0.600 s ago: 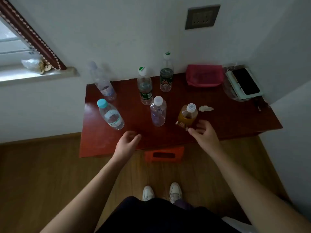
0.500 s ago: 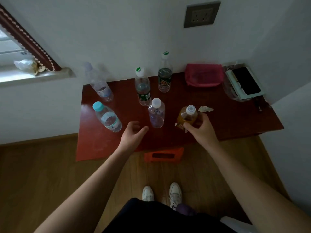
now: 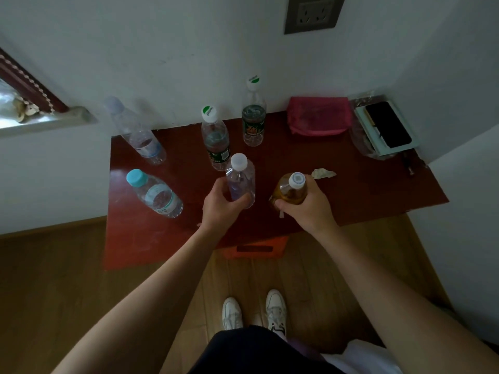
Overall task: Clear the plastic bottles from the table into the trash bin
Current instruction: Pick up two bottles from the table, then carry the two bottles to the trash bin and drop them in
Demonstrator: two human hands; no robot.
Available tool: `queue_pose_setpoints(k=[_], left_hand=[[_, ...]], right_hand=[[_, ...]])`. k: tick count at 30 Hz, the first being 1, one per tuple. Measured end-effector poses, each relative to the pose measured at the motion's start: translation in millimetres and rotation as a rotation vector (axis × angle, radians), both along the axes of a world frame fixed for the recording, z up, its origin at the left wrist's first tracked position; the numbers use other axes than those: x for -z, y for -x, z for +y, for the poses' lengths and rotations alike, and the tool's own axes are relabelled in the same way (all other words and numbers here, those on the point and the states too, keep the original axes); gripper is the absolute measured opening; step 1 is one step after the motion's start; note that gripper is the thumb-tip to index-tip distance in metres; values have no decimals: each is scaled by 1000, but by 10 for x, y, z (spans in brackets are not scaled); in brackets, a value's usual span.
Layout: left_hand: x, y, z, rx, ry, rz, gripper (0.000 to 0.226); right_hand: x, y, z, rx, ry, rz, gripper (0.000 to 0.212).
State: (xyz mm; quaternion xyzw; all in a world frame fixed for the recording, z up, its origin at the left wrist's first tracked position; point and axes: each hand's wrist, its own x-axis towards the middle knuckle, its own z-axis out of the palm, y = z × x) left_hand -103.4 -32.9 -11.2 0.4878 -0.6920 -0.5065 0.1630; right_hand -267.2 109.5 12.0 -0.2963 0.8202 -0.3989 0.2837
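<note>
It looked like a lived-in room in a home. A small red counter (image 3: 378, 190) stood against a white wall, a wall socket (image 3: 313, 13) above it, a curtained window sill (image 3: 48, 122) off to its left, and wood flooring (image 3: 54, 279) below it.

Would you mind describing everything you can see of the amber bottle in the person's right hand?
The amber bottle is a small clear plastic bottle that looks amber, apparently from liquid inside, with a white cap bearing a printed mark. It stands about upright near the table's front edge. The right hand wraps around its body, covering the lower part. A loose scrap of label sticks out below the fingers. A crumpled paper lies just behind it.
</note>
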Motion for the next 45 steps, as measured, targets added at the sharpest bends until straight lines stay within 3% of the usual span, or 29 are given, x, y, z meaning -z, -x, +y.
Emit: queue_pose_setpoints(k=[6, 10, 18, 25, 31, 35, 45], left_hand=[[-240, -467, 363, -71, -49, 73, 49], [-230, -1183, 763, -161, -64, 37, 46], [-215, -3042, 1997, -824, -152, -33, 34], [-34, -4269, 3468, -1356, -240, -122, 38], [180, -4839, 4183, -1734, -374, 5, 40], [276, -5167, 4011, -1783, -410, 47, 42], [122, -6151, 2673, -1587, -286, 31, 47]], right_hand=[[-215, -219, 448, -28, 56, -15, 66], [-195, -573, 719, -176, 42, -87, 68], [-94, -1813, 435, -702, 1, -230, 44], [-159, -3082, 136, -1096, -62, -214, 45], [-14, -3987, -38, -1264, -202, -145, 57], [92, -4399, -196, -1306, -261, -86, 60], [129, -5054, -1141, -1226, -240, 40, 54]])
